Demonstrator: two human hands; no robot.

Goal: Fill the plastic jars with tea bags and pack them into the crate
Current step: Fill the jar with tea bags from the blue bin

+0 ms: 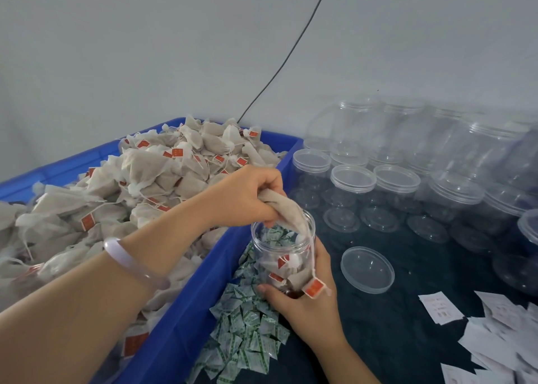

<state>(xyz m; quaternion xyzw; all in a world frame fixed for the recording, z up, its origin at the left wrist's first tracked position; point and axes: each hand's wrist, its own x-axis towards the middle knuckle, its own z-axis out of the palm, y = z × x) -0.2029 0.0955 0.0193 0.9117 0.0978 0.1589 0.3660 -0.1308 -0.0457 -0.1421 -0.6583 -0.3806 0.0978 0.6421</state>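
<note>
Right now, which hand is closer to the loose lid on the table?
Right. The right hand grips the jar just left of the lid; the left hand is farther off, above the jar, holding tea bags.

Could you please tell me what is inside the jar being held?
Inside the jar lie tea bags with red tags; the left hand holds more at its mouth. The right hand covers the jar's bottom.

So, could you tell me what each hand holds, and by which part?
The left hand grips beige paper tea bags by their upper ends; the right hand holds the clear plastic jar around its lower wall.
</note>
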